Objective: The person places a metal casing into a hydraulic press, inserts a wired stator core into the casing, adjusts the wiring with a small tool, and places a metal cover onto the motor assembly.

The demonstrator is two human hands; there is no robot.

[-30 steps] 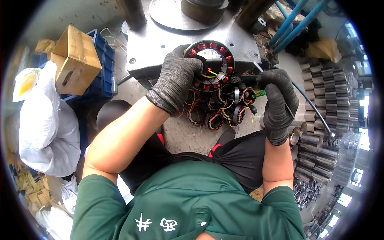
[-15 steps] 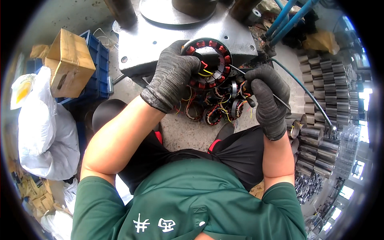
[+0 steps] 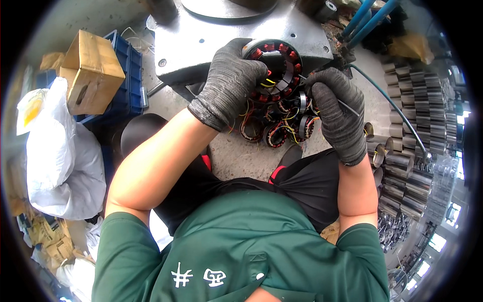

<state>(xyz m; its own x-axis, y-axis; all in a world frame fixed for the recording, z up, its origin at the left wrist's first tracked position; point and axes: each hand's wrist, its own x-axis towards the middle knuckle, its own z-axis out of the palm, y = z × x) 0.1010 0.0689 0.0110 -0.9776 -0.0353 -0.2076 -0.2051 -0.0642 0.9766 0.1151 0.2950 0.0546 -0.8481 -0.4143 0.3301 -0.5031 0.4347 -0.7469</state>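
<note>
Gripped at its left side in my gloved left hand (image 3: 229, 80) is a motor stator ring (image 3: 294, 59) with red-copper coils around its inside. Yellow and red lead wires (image 3: 270, 82) show in the ring's opening, beside my thumb. My gloved right hand (image 3: 338, 108) is closed around a thin metal rod (image 3: 348, 108), whose front end points at the ring's right edge. Whether that tip touches the coils is unclear. Below the raised ring, several more wound stators (image 3: 275, 136) with loose coloured wires lie on the floor between my feet.
A metal press base (image 3: 181, 45) stands ahead. On the left are an open cardboard box (image 3: 98, 75), a blue crate (image 3: 132, 75) and a white sack (image 3: 65, 166). Stacked metal cylinders (image 3: 400, 163) line the right, with a dark hose (image 3: 390, 95) curving past them.
The whole view has shifted a little. My right hand has come closer to the stator ring, so less of the rod shows between them. My left hand keeps its grip.
</note>
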